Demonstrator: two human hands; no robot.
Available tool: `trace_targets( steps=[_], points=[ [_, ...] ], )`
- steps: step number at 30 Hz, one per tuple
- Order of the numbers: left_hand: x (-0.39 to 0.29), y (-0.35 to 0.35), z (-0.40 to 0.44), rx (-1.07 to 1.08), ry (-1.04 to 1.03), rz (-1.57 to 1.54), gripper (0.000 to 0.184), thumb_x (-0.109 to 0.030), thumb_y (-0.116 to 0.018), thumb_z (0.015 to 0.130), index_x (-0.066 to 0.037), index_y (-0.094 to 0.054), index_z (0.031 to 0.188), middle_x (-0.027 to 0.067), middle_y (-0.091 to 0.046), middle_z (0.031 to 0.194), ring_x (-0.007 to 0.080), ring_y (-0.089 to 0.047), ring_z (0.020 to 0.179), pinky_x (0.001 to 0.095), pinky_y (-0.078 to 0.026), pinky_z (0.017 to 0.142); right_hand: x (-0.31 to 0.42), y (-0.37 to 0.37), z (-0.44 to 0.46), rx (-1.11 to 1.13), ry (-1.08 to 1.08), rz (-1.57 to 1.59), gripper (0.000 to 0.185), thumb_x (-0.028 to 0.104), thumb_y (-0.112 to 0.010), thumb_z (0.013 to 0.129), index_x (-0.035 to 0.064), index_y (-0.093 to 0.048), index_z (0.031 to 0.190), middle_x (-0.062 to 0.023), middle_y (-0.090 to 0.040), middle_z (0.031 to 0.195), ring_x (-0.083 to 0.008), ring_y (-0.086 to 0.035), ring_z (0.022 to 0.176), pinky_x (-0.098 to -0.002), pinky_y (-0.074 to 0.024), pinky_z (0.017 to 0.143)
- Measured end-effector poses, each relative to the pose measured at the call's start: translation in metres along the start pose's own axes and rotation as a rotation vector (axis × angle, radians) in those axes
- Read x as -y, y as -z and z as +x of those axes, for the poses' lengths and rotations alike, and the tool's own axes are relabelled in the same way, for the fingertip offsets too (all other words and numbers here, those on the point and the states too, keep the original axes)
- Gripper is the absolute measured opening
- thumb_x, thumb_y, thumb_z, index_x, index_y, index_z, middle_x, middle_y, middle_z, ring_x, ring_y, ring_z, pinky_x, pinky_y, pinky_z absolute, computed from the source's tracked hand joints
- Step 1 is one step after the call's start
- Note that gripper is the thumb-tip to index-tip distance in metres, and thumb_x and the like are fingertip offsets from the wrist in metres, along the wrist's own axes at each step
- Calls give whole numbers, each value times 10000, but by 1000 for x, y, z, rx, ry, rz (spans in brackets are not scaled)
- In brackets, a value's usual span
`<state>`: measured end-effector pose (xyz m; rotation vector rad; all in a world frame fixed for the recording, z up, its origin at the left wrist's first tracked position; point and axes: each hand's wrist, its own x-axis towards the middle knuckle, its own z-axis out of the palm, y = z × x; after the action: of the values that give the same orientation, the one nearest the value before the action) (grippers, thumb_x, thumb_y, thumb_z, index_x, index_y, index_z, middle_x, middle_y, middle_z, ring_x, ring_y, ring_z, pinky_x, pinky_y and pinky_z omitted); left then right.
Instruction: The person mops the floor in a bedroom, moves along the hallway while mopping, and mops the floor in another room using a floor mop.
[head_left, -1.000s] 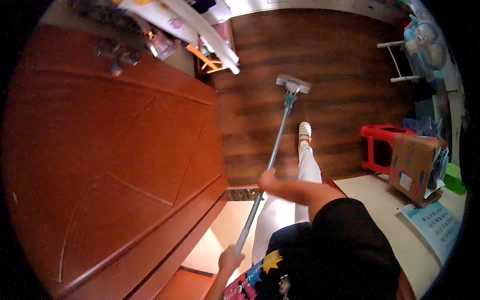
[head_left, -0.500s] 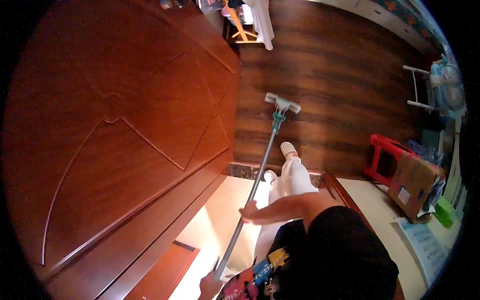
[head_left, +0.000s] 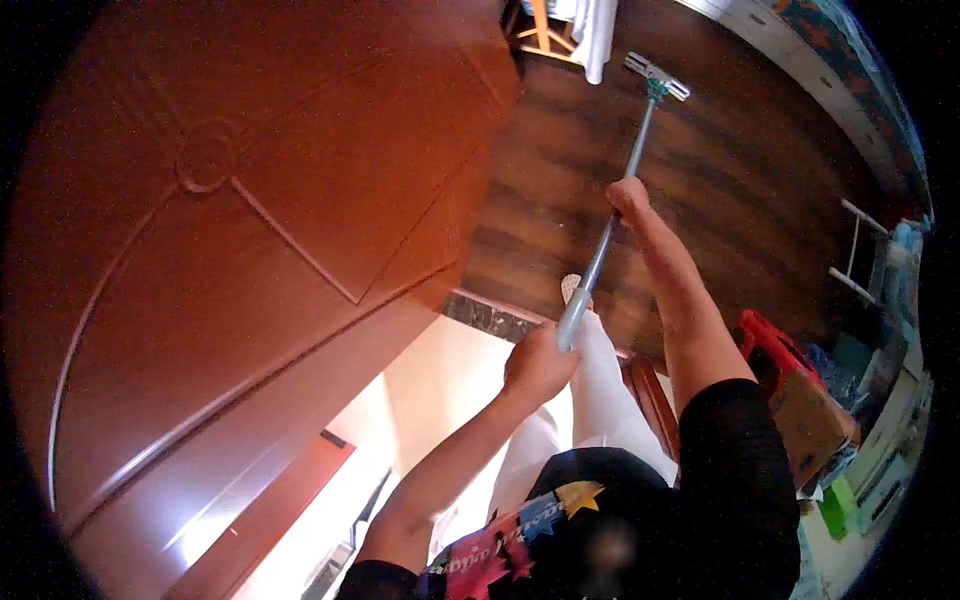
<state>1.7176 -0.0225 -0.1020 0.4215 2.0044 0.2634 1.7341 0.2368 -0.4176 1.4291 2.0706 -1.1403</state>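
A mop with a long grey pole (head_left: 597,262) reaches forward over the dark wooden floor (head_left: 560,180). Its flat, pale head (head_left: 656,77) lies on the floor at the top, close to a hanging white cloth, with a green joint above it. My left hand (head_left: 541,364) is closed round the thick lower grip of the pole, near my body. Farther up the pole, my right hand (head_left: 628,196) wraps round the thinner grey part, with the arm stretched out.
A large reddish wooden door (head_left: 270,230) fills the left side. A dark stone threshold (head_left: 490,317) crosses near my feet. On the right are a red stool (head_left: 765,345), a cardboard box (head_left: 808,425) and a white-legged rack (head_left: 853,250). A wooden-legged stand (head_left: 543,35) is at the top.
The mop head has moved forward, away from me, towards the top right. Both hands have moved forward and to the right with the pole, and my right arm has straightened.
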Motion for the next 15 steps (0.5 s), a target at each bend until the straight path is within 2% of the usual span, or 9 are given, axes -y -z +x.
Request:
trace_targets(
  steps=[1, 3, 7, 9, 10, 12, 14, 15],
  points=[
    [5, -1, -3, 6, -15, 3, 265, -190, -592, 708, -1, -564, 891, 227, -615, 854, 384, -593, 829, 449, -462, 730, 5, 3, 0, 27, -46, -62, 150, 132, -534, 801, 17, -615, 749, -85, -563, 640, -221, -571, 572, -410, -449, 468],
    [35, -8, -17, -7, 40, -11, 271, -189, -584, 709, 0, -555, 902, 231, -614, 863, 389, -591, 836, 450, -462, 735, 3, -23, -13, 2, -27, -105, 148, 137, -534, 799, 28, -619, 745, -82, -573, 641, -229, -574, 576, -411, -451, 473],
    [133, -41, -68, -9, 149, -12, 283, -188, -556, 709, 12, -535, 908, 246, -610, 882, 397, -595, 839, 465, -459, 753, -44, -156, -39, 137, 497, -1263, 166, 146, -524, 761, 90, -658, 681, -90, -625, 659, -245, -601, 601, -386, -450, 467],
    [196, -69, -114, -21, 187, -22, 282, -186, -562, 703, 15, -537, 899, 250, -612, 859, 399, -599, 818, 466, -466, 740, -40, -221, -121, -119, 591, -1154, 146, 212, -562, 727, 167, -623, 603, -31, -582, 598, -240, -555, 554, -410, -364, 433],
    [227, -80, -139, -7, 214, -8, 282, -185, -571, 701, 14, -539, 897, 249, -613, 848, 397, -602, 812, 462, -472, 733, -50, -253, -157, -62, 529, -751, 143, 200, -567, 743, 151, -635, 627, -44, -607, 639, -235, -580, 597, -407, -385, 462],
    [299, -106, -195, 3, 236, 44, 293, -189, -600, 694, 17, -539, 893, 244, -616, 820, 394, -606, 798, 458, -483, 711, -1, -259, -281, 128, 622, -977, 138, 187, -563, 781, 112, -611, 676, -58, -599, 655, -214, -565, 584, -408, -409, 502],
    [378, -145, -264, 3, 237, 93, 280, -198, -595, 703, 3, -548, 892, 243, -610, 815, 398, -599, 809, 467, -481, 719, -86, -411, -307, 70, 688, -1030, 162, 181, -522, 821, 129, -626, 707, -62, -604, 692, -207, -563, 622, -386, -430, 506],
    [423, -166, -299, 59, 208, 151, 290, -213, -596, 701, -5, -548, 896, 238, -608, 819, 402, -594, 806, 466, -479, 721, -63, -413, -369, 229, 689, -1036, 145, 189, -531, 815, 121, -642, 750, -71, -617, 760, -222, -571, 698, -397, -427, 552]
  ],
)
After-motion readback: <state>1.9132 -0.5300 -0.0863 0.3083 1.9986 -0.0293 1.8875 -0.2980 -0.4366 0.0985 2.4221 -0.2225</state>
